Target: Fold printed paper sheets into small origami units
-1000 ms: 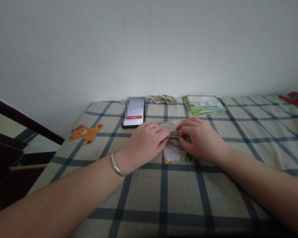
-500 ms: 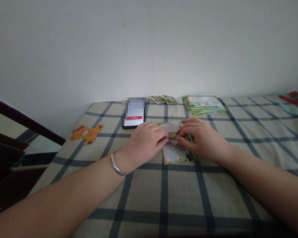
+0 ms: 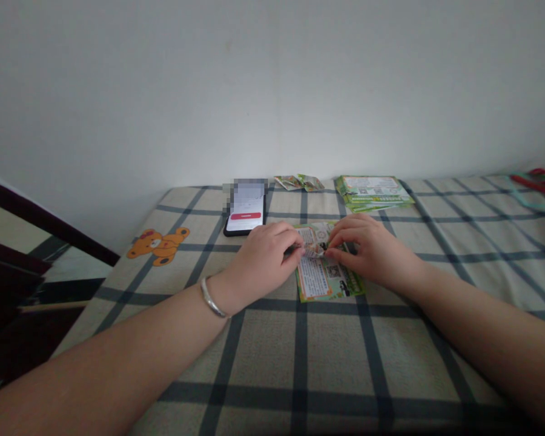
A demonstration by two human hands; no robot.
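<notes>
Cloth up front (image 3: 263,363), checked, probably soft: poor backing for a sharp crease, so first risk is a wavy fold if either side presses unevenly. Next out, the green printed sheet (image 3: 315,284) lies on it, near half flat, apparently unpinned there; any off-axis tug could skid it or set a skewed line. Thin paper too, I'd guess: hands pulling apart could tear it. Across its middle is a folded strip (image 3: 315,249), short and low; can't tell if that's the sheet's own crease or a separate piece on top. Fingers: left hand (image 3: 270,257) at 9 o'clock of the strip, thumb and fingertips pinched on that end; right hand (image 3: 367,245) at 3 o'clock, thumb and index nipping the other. So strip sits between the two pinches, fingertips near each other but apart; exact contact is partly hidden. Sheet's far edge runs past the knuckles at 12. Farther: phone (image 3: 245,224) at 10, just beyond the left knuckles, could get bumped if that hand swings out. Folded paper (image 3: 303,181) toward 12, stack of sheets (image 3: 376,191) at 1, both by the wall (image 3: 272,91).
</notes>
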